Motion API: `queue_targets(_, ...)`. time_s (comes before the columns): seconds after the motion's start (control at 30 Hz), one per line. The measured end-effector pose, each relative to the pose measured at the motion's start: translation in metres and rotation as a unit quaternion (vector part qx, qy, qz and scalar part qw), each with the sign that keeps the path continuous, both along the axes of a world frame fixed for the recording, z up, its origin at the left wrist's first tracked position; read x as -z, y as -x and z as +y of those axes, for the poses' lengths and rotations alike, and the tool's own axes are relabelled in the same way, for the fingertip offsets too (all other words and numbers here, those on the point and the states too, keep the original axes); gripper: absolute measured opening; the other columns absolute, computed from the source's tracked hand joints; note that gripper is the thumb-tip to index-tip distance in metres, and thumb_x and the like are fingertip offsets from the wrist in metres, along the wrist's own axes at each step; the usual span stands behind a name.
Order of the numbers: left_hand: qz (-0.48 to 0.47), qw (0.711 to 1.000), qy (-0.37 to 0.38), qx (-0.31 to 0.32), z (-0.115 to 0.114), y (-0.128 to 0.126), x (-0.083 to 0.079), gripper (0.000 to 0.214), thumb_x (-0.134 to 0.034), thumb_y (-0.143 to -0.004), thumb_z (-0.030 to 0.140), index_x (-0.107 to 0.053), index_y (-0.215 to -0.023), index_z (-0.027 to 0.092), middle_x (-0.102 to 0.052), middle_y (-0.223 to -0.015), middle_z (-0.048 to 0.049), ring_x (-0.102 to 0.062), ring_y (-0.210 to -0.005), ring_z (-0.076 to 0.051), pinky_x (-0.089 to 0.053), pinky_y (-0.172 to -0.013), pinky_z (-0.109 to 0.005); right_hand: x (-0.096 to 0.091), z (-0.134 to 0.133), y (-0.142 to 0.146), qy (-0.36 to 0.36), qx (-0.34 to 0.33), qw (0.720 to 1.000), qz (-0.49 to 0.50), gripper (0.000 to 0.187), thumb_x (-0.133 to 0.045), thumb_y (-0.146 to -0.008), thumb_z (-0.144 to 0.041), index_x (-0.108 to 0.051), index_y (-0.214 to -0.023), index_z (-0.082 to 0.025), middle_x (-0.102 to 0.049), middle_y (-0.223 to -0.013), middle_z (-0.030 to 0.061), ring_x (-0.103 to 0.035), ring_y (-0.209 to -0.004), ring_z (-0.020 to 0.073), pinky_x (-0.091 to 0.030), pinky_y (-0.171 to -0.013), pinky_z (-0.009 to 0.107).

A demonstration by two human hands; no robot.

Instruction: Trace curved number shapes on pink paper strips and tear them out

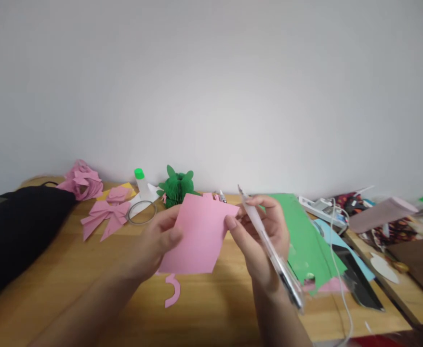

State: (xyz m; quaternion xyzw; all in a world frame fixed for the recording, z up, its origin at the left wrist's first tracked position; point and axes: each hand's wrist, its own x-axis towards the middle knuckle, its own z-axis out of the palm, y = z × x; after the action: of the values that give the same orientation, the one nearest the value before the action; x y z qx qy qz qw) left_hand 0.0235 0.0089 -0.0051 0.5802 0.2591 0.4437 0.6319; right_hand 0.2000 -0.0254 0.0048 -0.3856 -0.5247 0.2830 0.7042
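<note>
The pink sheet (200, 238), plain and roughly rectangular, is above the table (211, 311). The left hand (161, 236) grips its left edge; the right hand (265, 233) pinches its right corner, holding a pen (257, 222).

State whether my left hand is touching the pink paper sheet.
Touching. The head view shows the left hand at the pink paper sheet, its thumb lying over the front of the sheet's left edge.

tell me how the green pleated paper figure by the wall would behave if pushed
The green pleated paper figure is probably light for its size, being folded paper. Its thin, leaf-like flaps would likely bend, and its rounded shape might rock or tip.
</note>
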Motion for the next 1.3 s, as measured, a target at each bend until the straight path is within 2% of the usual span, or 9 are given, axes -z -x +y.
queue_targets(0.07, -0.023, 0.999, 0.004, 0.044, 0.000, -0.002, -0.008, 0.055, -0.075, -0.073, 0.065, -0.072, -0.111, 0.024, -0.073, -0.086, -0.0029, -0.070, -0.076, -0.020, -0.057, -0.067, -0.029, -0.004, 0.000, 0.007, -0.038, 0.028, 0.999, -0.022, 0.032, -0.074, -0.077, -0.010, -0.058, -0.099, -0.027, -0.063, -0.075, -0.0062, -0.060, -0.060, 0.0074, -0.055, -0.057, 0.018)
queue_targets(0.2, -0.002, 0.999, -0.023, 0.046, -0.004, -0.008, -0.018, 0.062, -0.072, -0.076, 0.066, -0.067, -0.121, 0.024, -0.069, -0.112, -0.0067, -0.065, -0.105, -0.027, -0.056, -0.090, -0.036, -0.004, -0.002, 0.020, -0.066, 0.072, 0.994, -0.047, 0.035, -0.071, -0.078, -0.007, -0.058, -0.102, -0.029, -0.067, -0.079, -0.0052, -0.063, -0.064, 0.0079, -0.056, -0.059, 0.018)
queue_targets(0.3, 0.026, 0.997, -0.062, 0.035, -0.007, -0.010, -0.014, 0.068, -0.060, -0.083, 0.071, -0.055, -0.136, 0.029, -0.065, -0.122, -0.0056, -0.064, -0.106, -0.025, -0.054, -0.093, -0.034, -0.002, -0.002, 0.025, -0.064, 0.085, 0.993, -0.059, 0.035, -0.071, -0.079, -0.007, -0.058, -0.103, -0.029, -0.067, -0.080, -0.0047, -0.063, -0.062, 0.0085, -0.056, -0.057, 0.018)
queue_targets(0.4, 0.044, 0.995, -0.093, -0.004, -0.009, -0.011, -0.003, 0.063, -0.032, -0.095, 0.071, -0.044, -0.145, 0.035, -0.061, -0.128, -0.0030, -0.063, -0.097, -0.021, -0.054, -0.091, -0.033, -0.002, 0.001, 0.025, -0.052, 0.101, 0.991, -0.066, 0.031, -0.070, -0.080, -0.008, -0.058, -0.100, -0.028, -0.067, -0.080, -0.0046, -0.061, -0.060, 0.0079, -0.054, -0.054, 0.017)
queue_targets(0.5, 0.081, 0.991, -0.103, -0.038, -0.011, -0.013, 0.002, 0.052, -0.024, -0.102, 0.059, -0.046, -0.144, 0.037, -0.062, -0.127, -0.0028, -0.063, -0.094, -0.020, -0.055, -0.088, -0.034, -0.001, 0.003, 0.024, -0.042, 0.100, 0.991, -0.074, 0.031, -0.070, -0.079, -0.008, -0.058, -0.099, -0.028, -0.067, -0.081, -0.0050, -0.060, -0.061, 0.0072, -0.054, -0.056, 0.017)
queue_targets(0.7, 0.168, 0.963, -0.168, -0.126, -0.011, -0.018, -0.010, 0.036, -0.051, -0.096, 0.041, -0.057, -0.131, 0.030, -0.067, -0.100, -0.0024, -0.063, -0.089, -0.019, -0.056, -0.080, -0.030, 0.000, 0.000, 0.021, -0.038, 0.076, 0.993, -0.080, 0.028, -0.067, -0.082, -0.010, -0.058, -0.101, -0.029, -0.068, -0.081, -0.0048, -0.066, -0.069, 0.0098, -0.056, -0.062, 0.021)
queue_targets(0.93, 0.079, 0.986, -0.114, -0.089, -0.012, -0.024, -0.014, 0.020, -0.053, -0.096, 0.036, -0.066, -0.105, 0.022, -0.063, -0.079, -0.0010, -0.061, -0.069, -0.014, -0.055, -0.062, -0.023, -0.004, -0.005, 0.022, -0.025, 0.054, 0.998, -0.036, 0.026, -0.065, -0.088, -0.015, -0.057, -0.107, -0.030, -0.071, -0.088, -0.0009, -0.070, -0.075, 0.0148, -0.060, -0.067, 0.031)
queue_targets(1.2, 0.083, 0.989, -0.107, -0.053, -0.016, -0.017, -0.023, 0.024, -0.053, -0.097, 0.039, -0.070, -0.105, 0.024, -0.069, -0.086, -0.0020, -0.065, -0.084, -0.017, -0.056, -0.080, -0.028, -0.011, -0.008, 0.028, -0.007, 0.090, 0.996, -0.018, 0.032, -0.072, -0.080, -0.009, -0.057, -0.100, -0.029, -0.070, -0.081, -0.0033, -0.068, -0.072, 0.0135, -0.058, -0.065, 0.028)
queue_targets(1.3, 0.063, 0.993, -0.082, -0.063, -0.015, -0.015, -0.026, 0.015, -0.061, -0.093, 0.035, -0.071, -0.099, 0.025, -0.071, -0.087, -0.0006, -0.067, -0.081, -0.015, -0.056, -0.074, -0.025, -0.014, -0.011, 0.030, -0.001, 0.098, 0.995, -0.019, 0.031, -0.070, -0.082, -0.008, -0.057, -0.100, -0.028, -0.069, -0.078, -0.0035, -0.067, -0.069, 0.0133, -0.058, -0.061, 0.027)
